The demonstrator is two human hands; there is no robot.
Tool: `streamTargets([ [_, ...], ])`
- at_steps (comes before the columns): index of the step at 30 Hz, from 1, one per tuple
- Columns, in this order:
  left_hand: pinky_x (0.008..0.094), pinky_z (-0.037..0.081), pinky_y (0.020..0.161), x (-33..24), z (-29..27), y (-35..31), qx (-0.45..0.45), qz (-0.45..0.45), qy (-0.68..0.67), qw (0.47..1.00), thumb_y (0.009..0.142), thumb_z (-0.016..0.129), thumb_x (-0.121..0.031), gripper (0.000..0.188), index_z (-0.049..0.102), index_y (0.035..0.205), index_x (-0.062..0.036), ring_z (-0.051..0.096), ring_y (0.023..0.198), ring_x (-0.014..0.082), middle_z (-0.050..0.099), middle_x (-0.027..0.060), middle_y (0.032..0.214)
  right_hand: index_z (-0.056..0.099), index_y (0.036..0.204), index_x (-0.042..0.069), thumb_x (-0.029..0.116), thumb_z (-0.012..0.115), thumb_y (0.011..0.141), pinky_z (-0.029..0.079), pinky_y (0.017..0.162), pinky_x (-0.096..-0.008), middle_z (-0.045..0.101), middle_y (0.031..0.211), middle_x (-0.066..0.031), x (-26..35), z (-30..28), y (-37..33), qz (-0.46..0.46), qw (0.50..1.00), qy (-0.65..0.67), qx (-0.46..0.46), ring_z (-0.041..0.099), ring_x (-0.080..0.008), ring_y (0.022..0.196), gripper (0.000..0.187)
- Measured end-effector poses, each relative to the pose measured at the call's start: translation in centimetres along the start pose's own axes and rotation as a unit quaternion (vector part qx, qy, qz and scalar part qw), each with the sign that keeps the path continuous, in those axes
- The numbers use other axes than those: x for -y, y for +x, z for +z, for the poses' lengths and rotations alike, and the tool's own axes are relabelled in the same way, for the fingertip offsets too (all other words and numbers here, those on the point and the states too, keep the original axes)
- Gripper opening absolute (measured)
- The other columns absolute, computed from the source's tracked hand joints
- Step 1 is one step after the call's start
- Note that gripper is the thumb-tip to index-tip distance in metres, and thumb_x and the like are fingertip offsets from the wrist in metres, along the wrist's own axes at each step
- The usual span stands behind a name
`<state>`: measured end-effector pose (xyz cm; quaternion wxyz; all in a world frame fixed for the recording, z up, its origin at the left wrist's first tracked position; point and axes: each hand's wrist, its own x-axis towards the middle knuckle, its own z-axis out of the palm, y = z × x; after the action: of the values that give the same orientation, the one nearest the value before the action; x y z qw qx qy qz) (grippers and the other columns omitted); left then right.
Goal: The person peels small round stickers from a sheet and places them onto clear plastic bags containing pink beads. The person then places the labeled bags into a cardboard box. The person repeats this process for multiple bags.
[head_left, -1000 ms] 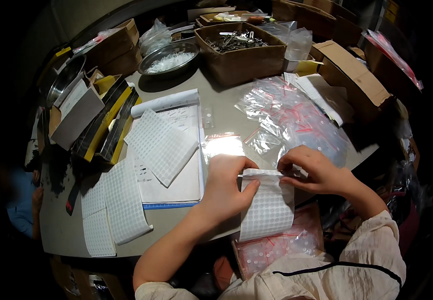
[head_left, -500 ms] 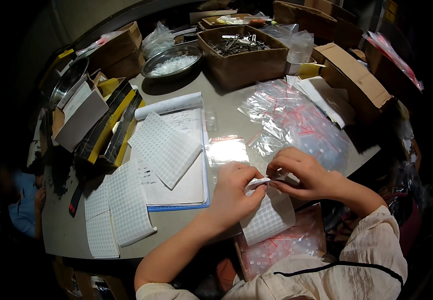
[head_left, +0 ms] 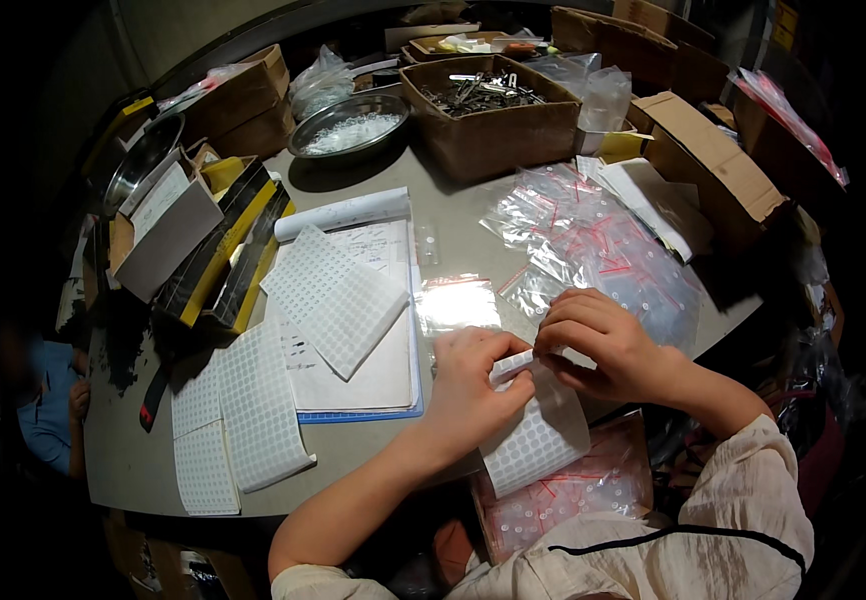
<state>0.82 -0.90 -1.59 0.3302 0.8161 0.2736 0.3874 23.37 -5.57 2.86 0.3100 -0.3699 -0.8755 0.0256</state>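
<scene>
A white sheet of small round stickers [head_left: 533, 440] hangs over the table's front edge, its top folded over into a narrow strip. My left hand [head_left: 473, 385] grips that folded top between thumb and fingers. My right hand [head_left: 598, 345] is closed in a pinch at the right end of the fold. Whatever lies between its fingertips is too small or hidden to make out. Just beyond my hands lies a clear zip bag [head_left: 456, 303] with a red strip, reflecting the light. Below the sheet, a box [head_left: 643, 465] holds clear zip bags [head_left: 553, 500] with small round stickers on them.
More sticker sheets [head_left: 258, 405] lie at the left, one on a blue clipboard [head_left: 361, 415] with papers. A pile of zip bags [head_left: 613, 235] spreads at the right. Behind stand a metal bowl [head_left: 348, 125], a carton of metal clips [head_left: 488, 140] and other boxes. A co-worker [head_left: 48, 400] sits far left.
My right fingertips have lifted slightly from the middle of the fold to its right end, so more of the folded strip shows. My left hand keeps its grip.
</scene>
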Motion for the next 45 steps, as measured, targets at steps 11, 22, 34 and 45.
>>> streamTargets([
  [11,0.0414,0.035,0.100,-0.1,0.0,-0.3,-0.029,0.026,0.020,0.999,0.077,0.074,-0.019,0.026,0.073,0.101,-0.0070,0.062,0.101,0.0236,0.068,0.0060,0.097,0.065,0.097,0.006,0.005,0.071,0.083,0.049,0.086,-0.0402,0.065,0.098,-0.0094,0.0,0.7,0.3,0.073,0.988,0.134,-0.017,0.062,-0.0305,0.093,0.016],
  [22,0.0425,0.035,0.100,-0.2,0.4,-0.1,-0.052,0.051,0.035,0.997,0.076,0.073,-0.016,0.025,0.072,0.100,-0.0068,0.062,0.098,0.0232,0.068,0.0059,0.096,0.066,0.094,0.001,0.006,0.068,0.087,0.049,0.081,-0.0305,0.067,0.094,-0.0054,-0.7,1.0,0.6,0.232,0.926,0.297,-0.006,0.062,-0.0135,0.090,0.008],
  [34,0.0422,0.035,0.100,0.0,0.3,-0.1,-0.057,0.039,0.039,0.997,0.077,0.073,-0.017,0.024,0.073,0.099,-0.0070,0.062,0.098,0.0239,0.067,0.0062,0.095,0.066,0.093,0.002,0.008,0.073,0.088,0.046,0.089,-0.0361,0.068,0.095,-0.0081,0.8,-0.5,1.8,0.083,0.994,0.074,-0.002,0.063,-0.0243,0.094,0.011],
  [45,0.0433,0.035,0.100,-0.2,0.4,0.0,-0.059,0.061,0.051,0.995,0.076,0.074,-0.018,0.024,0.072,0.097,-0.0069,0.062,0.098,0.0237,0.067,0.0077,0.093,0.067,0.093,0.001,0.005,0.071,0.086,0.049,0.086,-0.0330,0.069,0.094,-0.0064,-1.1,0.8,0.5,0.168,0.963,0.207,-0.031,0.064,-0.0188,0.092,0.009],
])
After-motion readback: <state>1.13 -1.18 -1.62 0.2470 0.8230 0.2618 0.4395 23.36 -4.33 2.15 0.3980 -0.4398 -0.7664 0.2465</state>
